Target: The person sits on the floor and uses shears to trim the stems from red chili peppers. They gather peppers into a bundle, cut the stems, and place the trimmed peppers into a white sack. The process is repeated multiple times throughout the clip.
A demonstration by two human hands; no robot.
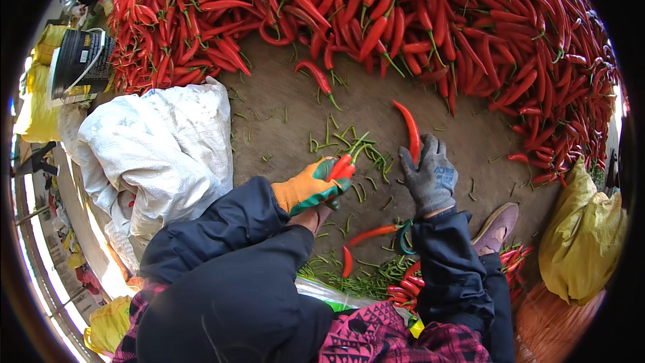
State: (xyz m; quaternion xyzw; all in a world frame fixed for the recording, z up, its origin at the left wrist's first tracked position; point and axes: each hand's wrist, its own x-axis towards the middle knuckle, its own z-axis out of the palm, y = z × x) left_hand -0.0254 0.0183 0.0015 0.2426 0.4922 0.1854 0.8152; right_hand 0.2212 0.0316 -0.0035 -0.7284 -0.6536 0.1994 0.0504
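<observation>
My left hand (312,185), in an orange and green work glove, grips red chili peppers (342,167) whose green stems point up and away from me. To its right, my right hand (428,176) wears a grey glove with blue printing. One curved red chili pepper (410,128) stands out between its thumb and forefinger. Loose green chili stems (373,154) lie scattered on the brown floor (272,96) between the two hands. A single chili pepper (317,78) rests on the floor short of the large heap of red chili peppers (383,15).
A white woven sack (161,131) lies to the left, with a black bucket (83,60) beyond it. On the right stands a yellow sack (579,242). Between my legs are more stems (373,280) and several red chilies (405,287). Part of another person (75,5) shows at upper left.
</observation>
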